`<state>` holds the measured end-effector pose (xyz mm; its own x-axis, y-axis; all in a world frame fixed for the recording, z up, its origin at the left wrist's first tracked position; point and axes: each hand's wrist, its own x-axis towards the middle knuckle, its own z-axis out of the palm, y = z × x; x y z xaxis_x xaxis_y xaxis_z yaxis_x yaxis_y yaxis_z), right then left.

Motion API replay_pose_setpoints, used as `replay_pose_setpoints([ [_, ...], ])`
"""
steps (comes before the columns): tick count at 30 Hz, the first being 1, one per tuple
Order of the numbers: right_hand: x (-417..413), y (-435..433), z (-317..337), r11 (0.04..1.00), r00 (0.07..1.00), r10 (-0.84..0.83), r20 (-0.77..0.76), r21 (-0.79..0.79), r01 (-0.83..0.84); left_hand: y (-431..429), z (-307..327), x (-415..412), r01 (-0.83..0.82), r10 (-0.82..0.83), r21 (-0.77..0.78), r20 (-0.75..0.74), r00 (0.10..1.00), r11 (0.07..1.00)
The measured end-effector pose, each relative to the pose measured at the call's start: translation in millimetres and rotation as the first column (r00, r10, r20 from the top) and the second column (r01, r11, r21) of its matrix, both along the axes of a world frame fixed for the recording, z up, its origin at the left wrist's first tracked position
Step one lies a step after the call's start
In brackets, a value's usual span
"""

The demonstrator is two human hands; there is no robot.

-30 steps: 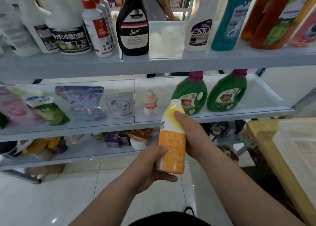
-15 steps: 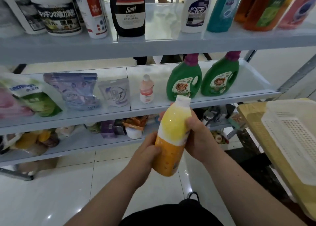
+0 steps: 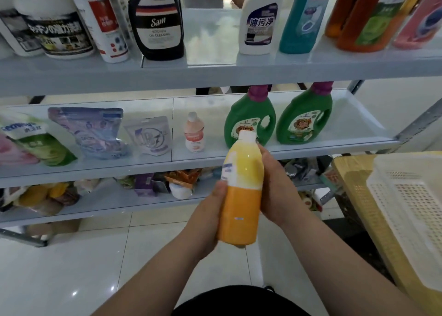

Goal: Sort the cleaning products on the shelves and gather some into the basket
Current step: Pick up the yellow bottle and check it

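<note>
Spanning the view, a pale grey metal shelf unit [image 3: 215,74] carries glossy plastic bottles on top and soft pouches with two green jugs [image 3: 250,119] on the middle tier. At the right, a white perforated plastic basket [image 3: 406,208] sits on a yellow surface. In front of the shelves, over shiny floor tiles, both hands hold a smooth bottle [image 3: 241,191], yellow above, orange below, white-capped, nearly upright. The left hand [image 3: 205,222] wraps its lower side; the right hand [image 3: 275,189] grips the other.
</note>
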<state>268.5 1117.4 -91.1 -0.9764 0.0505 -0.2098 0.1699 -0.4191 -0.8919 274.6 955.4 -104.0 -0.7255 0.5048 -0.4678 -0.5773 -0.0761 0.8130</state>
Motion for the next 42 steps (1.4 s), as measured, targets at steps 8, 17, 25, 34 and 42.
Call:
replay_pose_setpoints([
  [8, -11, 29, -1, 0.999, 0.999, 0.030, 0.042, 0.039, -0.032, 28, -7, -11, -0.033, 0.031, 0.011, 0.142, 0.989, 0.999],
  [17, -15, 8, 4, 1.000, 0.969, -0.003, 0.249, -0.025, 0.009, 18, 11, -2, -0.058, -0.032, 0.185, 0.448, 0.893, 0.981],
  [25, -10, -32, 3, 0.999, 0.946, -0.009, 0.325, -0.047, 0.026, -23, 17, -4, -0.116, -0.156, 0.401, 0.584, 0.797, 0.909],
  [34, -12, -61, 18, 0.992, 0.999, 0.029, -0.017, 0.123, -0.026, -55, 0, -6, -0.010, -0.074, -0.300, -0.264, 0.962, 0.954],
  [42, -1, -65, 42, 0.353, 0.975, 0.051, -0.216, 0.917, 0.184, -103, -12, -18, -0.317, -0.358, -0.632, -0.707, 0.610, 0.707],
])
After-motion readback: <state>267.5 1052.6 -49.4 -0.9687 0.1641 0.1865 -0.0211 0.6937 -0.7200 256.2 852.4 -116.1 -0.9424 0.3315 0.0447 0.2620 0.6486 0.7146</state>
